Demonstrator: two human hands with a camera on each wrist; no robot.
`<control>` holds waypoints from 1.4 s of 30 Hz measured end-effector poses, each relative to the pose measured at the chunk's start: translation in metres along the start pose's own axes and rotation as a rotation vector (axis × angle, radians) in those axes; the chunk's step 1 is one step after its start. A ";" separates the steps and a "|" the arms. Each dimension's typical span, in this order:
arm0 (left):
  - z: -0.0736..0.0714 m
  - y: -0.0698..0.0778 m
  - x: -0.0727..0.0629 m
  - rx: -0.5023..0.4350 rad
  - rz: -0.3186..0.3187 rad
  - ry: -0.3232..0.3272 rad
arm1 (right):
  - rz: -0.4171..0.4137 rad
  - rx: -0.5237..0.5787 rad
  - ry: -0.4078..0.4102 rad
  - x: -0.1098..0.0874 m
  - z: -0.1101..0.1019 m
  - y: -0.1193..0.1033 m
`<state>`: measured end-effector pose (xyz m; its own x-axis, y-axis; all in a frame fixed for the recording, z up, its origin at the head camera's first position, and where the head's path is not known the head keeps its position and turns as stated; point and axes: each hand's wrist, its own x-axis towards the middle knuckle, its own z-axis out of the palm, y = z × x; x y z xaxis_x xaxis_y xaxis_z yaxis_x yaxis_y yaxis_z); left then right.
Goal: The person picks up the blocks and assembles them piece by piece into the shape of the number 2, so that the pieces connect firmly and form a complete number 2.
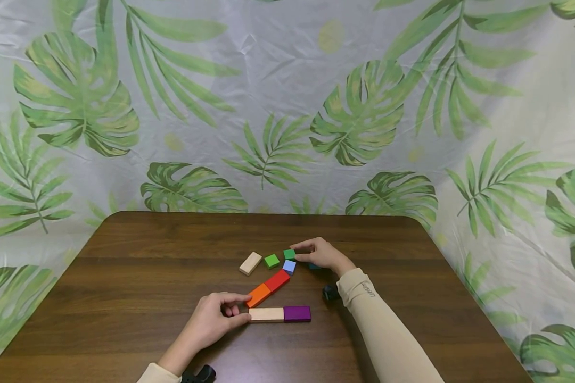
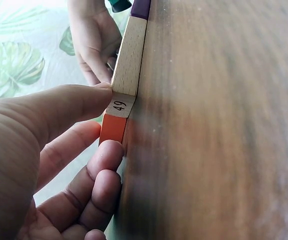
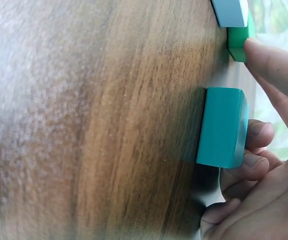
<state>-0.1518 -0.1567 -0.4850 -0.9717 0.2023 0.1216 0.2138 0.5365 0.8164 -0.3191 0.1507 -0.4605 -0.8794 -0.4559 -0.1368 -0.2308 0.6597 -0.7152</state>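
My left hand pinches the corner where an orange block meets a plain wooden block. Its thumb presses the wooden block's end, marked "49" in the left wrist view, and the index fingertip lies against the orange one. A purple block continues the wooden one, and a red block continues the orange. With thumb and index finger my right hand pinches a dark green block, right behind a light blue block. Beneath that hand stands a teal block, mostly hidden in the head view.
Left of the green block lie a lighter green block and another plain wooden block. Everything rests on a dark brown wooden table. A leaf-patterned cloth hangs behind the table's far edge.
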 end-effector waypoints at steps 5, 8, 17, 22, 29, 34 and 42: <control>0.000 0.000 0.000 -0.003 0.001 -0.005 | 0.006 0.002 0.004 -0.002 0.000 -0.001; 0.000 0.000 0.000 -0.008 -0.001 -0.009 | 0.016 0.015 0.007 -0.003 0.000 -0.002; 0.001 0.000 0.000 -0.010 0.002 -0.008 | 0.043 0.056 0.049 -0.009 -0.003 0.002; 0.001 0.000 -0.001 -0.012 0.006 -0.012 | 0.045 0.088 0.053 -0.013 -0.008 0.010; 0.001 -0.001 0.000 -0.007 0.008 -0.011 | 0.043 0.090 0.044 -0.026 -0.021 0.021; 0.001 -0.001 0.000 -0.004 0.010 -0.008 | 0.049 0.111 0.015 -0.033 -0.029 0.031; 0.000 0.000 0.000 0.003 0.003 0.001 | 0.082 0.168 0.010 -0.036 -0.030 0.036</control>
<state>-0.1517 -0.1566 -0.4852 -0.9711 0.2034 0.1246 0.2172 0.5380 0.8145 -0.3079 0.2086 -0.4606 -0.8967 -0.3983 -0.1933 -0.0861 0.5852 -0.8063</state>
